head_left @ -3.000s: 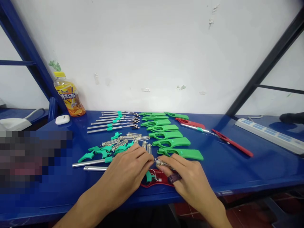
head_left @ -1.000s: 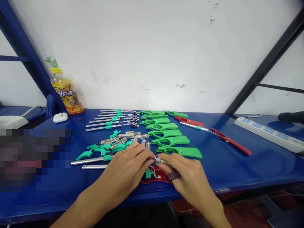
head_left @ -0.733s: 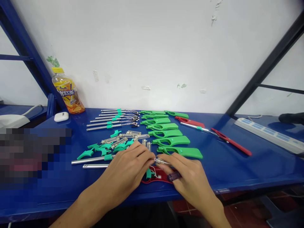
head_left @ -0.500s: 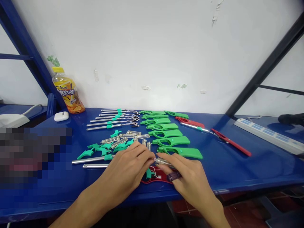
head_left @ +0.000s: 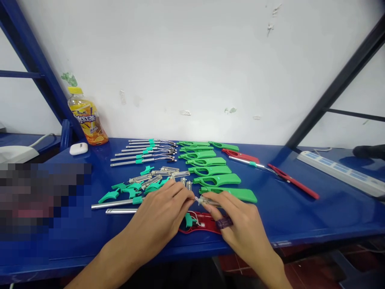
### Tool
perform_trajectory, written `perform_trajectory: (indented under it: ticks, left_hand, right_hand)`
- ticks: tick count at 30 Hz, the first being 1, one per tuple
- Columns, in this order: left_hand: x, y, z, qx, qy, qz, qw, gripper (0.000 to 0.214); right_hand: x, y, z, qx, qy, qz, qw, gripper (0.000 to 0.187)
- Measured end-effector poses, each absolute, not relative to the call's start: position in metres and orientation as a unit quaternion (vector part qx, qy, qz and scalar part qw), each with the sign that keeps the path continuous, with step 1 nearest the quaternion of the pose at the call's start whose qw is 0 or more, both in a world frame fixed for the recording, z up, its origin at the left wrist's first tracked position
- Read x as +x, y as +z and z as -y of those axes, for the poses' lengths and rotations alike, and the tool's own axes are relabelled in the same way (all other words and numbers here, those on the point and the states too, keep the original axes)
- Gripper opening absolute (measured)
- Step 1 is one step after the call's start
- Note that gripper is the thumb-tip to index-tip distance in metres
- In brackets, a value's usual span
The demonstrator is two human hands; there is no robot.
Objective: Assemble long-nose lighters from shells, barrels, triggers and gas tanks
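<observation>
My right hand (head_left: 237, 220) is closed on a small clear fuel tank (head_left: 207, 201), held almost level between thumb and fingers. A purple ring-like band (head_left: 224, 222) is around one of its fingers. My left hand (head_left: 168, 210) pinches a small pale part (head_left: 196, 198) at the tank's left end; its shape is too small to make out. Below both hands lies an open red lighter shell half (head_left: 207, 220). Inside it are a green trigger (head_left: 189, 220) and white wires, partly hidden by my left fingers. A metal lighter tube (head_left: 122, 211) runs left from there.
Behind my hands lie loose green triggers (head_left: 109, 195), clear tanks (head_left: 140, 178), wired metal tubes (head_left: 132, 162) and green lighter shells (head_left: 228, 194). Red shells (head_left: 293, 182) and a power strip (head_left: 339, 170) are at right. A drink bottle (head_left: 88, 120) and white case (head_left: 78, 148) stand left.
The tank's left end has moved slightly right, away from my left fingertips, and the pale part shows between them. The view has shifted a little; the other things lie as before.
</observation>
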State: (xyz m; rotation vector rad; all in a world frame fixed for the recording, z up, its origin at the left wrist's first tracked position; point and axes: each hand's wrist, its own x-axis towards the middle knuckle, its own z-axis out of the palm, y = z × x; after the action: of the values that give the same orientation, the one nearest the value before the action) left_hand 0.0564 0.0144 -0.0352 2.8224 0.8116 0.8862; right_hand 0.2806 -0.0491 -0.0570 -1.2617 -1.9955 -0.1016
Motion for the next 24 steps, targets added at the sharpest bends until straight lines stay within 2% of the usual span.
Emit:
perform_trajectory:
  ticks: [11, 24]
  left_hand:
    - [0.0564, -0.0337, -0.0126, 0.922, 0.278, -0.265, 0.044, 0.015]
    - [0.0575, -0.0349, -0.0138, 0.916, 0.29, -0.276, 0.029, 0.017]
  right_hand:
    - [0.2832, -0.0606, 0.0511, -0.49, -0.046, 0.795, 0.354, 0.025]
    - [0.2828, -0.0596, 0.0498, -0.471, -0.05, 0.792, 0.384, 0.023]
